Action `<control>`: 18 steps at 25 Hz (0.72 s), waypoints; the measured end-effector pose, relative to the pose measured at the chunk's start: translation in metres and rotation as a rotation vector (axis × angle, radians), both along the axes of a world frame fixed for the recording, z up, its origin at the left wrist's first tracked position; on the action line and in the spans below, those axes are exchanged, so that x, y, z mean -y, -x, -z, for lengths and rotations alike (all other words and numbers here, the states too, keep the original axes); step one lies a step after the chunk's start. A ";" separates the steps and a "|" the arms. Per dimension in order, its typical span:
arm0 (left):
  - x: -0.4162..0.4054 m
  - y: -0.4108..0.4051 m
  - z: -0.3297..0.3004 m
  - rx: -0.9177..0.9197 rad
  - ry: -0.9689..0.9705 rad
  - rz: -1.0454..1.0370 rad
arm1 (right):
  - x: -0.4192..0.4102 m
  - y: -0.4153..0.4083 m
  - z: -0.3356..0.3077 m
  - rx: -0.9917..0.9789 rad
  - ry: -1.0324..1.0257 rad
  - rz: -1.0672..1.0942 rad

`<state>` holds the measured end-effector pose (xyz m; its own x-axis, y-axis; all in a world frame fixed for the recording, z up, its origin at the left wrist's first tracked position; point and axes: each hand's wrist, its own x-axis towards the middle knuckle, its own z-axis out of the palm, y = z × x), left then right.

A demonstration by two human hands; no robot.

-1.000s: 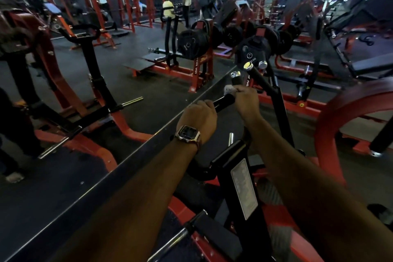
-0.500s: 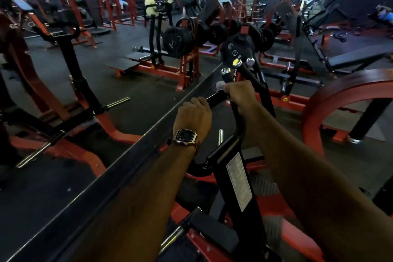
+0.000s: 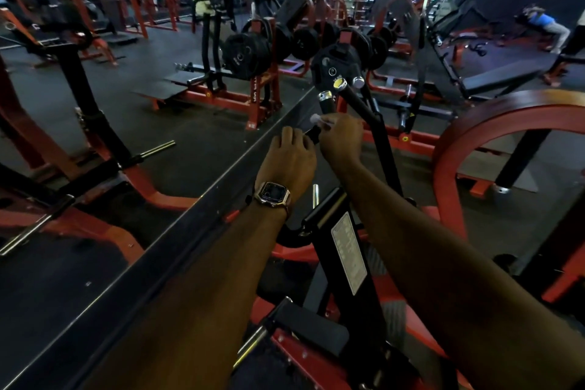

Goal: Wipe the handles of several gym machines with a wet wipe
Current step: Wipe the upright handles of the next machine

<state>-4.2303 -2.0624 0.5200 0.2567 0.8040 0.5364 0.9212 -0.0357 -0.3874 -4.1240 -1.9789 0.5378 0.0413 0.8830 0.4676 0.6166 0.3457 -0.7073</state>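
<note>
The left hand [image 3: 289, 161] is gripping the black handle [image 3: 314, 136]; the right hand [image 3: 343, 139] is apparently pinching a wet wipe [image 3: 317, 120] just beyond its fingertips.

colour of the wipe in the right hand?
White; the wet wipe sticks out past the right hand in the head view.

landmark: rack of black weight plates [image 3: 250, 54], mid-floor
behind rack: two people in yellow shirts [image 3: 202, 0]
far right of rack: person in blue top [image 3: 543, 20] lying on bench
right, nearer: big red curved frame [image 3: 456, 136]
floor: dark rubber mat [image 3: 152, 73]
</note>
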 end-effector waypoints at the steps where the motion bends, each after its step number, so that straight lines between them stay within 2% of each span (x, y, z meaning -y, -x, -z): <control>1: 0.002 0.001 0.000 -0.038 -0.014 0.083 | 0.000 -0.006 0.005 -0.033 0.005 0.018; 3: 0.001 -0.001 0.006 -0.083 -0.018 0.239 | 0.007 -0.027 0.027 -0.055 0.098 0.078; 4: 0.000 -0.007 0.012 -0.066 0.010 0.279 | 0.014 -0.039 0.043 -0.005 0.157 0.091; 6: 0.003 -0.026 0.032 0.112 0.283 0.233 | 0.024 -0.062 0.077 0.137 0.171 0.016; 8: 0.003 -0.048 0.057 0.355 0.585 0.065 | 0.028 -0.077 0.094 0.181 0.164 -0.054; 9: 0.001 -0.056 0.066 0.474 0.632 0.015 | 0.023 -0.081 0.096 0.215 0.127 -0.080; 11: -0.007 -0.067 0.072 0.650 0.606 0.003 | 0.010 -0.085 0.093 0.248 0.074 -0.130; 14: -0.024 -0.076 0.063 0.851 0.620 -0.044 | -0.016 -0.097 0.078 0.325 0.031 -0.085; 16: -0.034 -0.082 0.059 0.898 0.668 -0.085 | -0.011 -0.097 0.089 0.286 0.002 -0.160; 18: -0.043 -0.083 0.060 0.882 0.690 -0.127 | 0.003 -0.102 0.111 0.166 0.110 -0.198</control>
